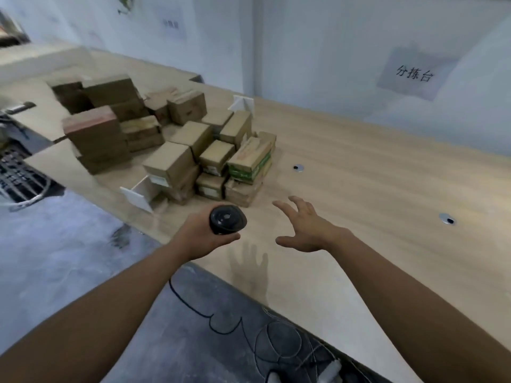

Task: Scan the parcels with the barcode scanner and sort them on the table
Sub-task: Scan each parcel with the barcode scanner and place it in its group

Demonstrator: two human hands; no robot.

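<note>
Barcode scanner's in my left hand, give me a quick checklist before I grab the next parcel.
1. Barcode scanner held firmly: ok, the left hand grips it.
2. Right hand free: ok, fingers spread, holding nothing, above the table.
3. Parcels within view: ok, the stack of parcels lies just beyond both hands.
4. Nearest parcel's label readable: cannot tell, blurred.
5. Room to sort: ok, bare tabletop right of the stack.
6. Scanner cable free: cannot tell.
</note>
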